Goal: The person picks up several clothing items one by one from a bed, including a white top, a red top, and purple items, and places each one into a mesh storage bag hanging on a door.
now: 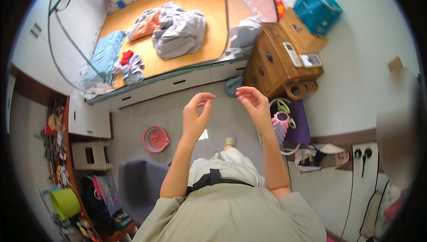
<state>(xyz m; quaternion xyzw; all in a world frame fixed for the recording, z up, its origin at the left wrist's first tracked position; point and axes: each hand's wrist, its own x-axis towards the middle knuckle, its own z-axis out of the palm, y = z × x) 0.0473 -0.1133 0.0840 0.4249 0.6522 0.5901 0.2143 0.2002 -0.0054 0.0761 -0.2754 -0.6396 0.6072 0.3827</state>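
My left hand (pixel 197 112) is raised in front of me, fingers curled loosely with a gap between thumb and fingertips. Facing it, my right hand (pixel 255 105) has a similar bent shape, its thumb apart from the fingers. Neither holds or touches anything, and a short space separates them. Beyond both hands stands a bed (pixel 213 28) with an orange-yellow mat. A crumpled grey quilt (pixel 180 37) lies on it with an orange cloth (pixel 146 27). Closest to my right hand in the picture are a wooden cabinet (pixel 262 64) and a blue-grey round object (pixel 233 86) on the floor.
A pink basin (pixel 155 139) sits on the floor to the left, near a grey chair (pixel 141 186). Right of me are a pink foam roller (pixel 281 124) and a purple box (pixel 301 122). A teal bag (pixel 316 8) tops the cabinet. Shelves (pixel 66 153) line the left.
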